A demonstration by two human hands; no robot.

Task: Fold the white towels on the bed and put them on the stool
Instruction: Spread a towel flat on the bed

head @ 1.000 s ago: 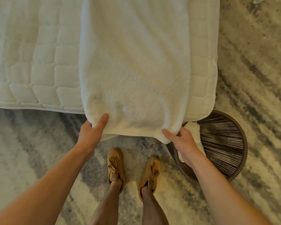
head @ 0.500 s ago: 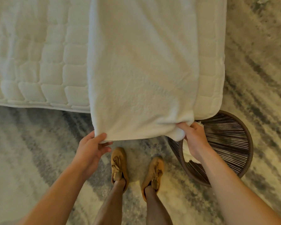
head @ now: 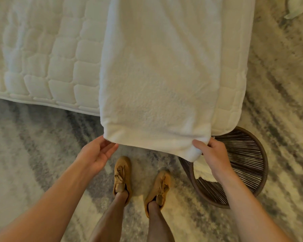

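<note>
Two hands at the towel's near edge.
My right hand [head: 212, 154] pinches the white towel [head: 156, 81]'s corner over the stool [head: 247, 165]; my left hand [head: 96, 152] is spread, fingertips touching the other corner. The towel hangs off the bed [head: 42, 58].

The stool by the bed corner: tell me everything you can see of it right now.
The stool is round, with a brown rim and a top of dark cords strung closely side by side. It stands on the patterned rug, tucked partly under the corner of the quilted mattress. A bit of white cloth, perhaps a folded towel, lies on its near left side. The right hand and forearm cross above it, holding a corner of the white towel, which hangs over its left edge. Its legs are hidden.
</note>
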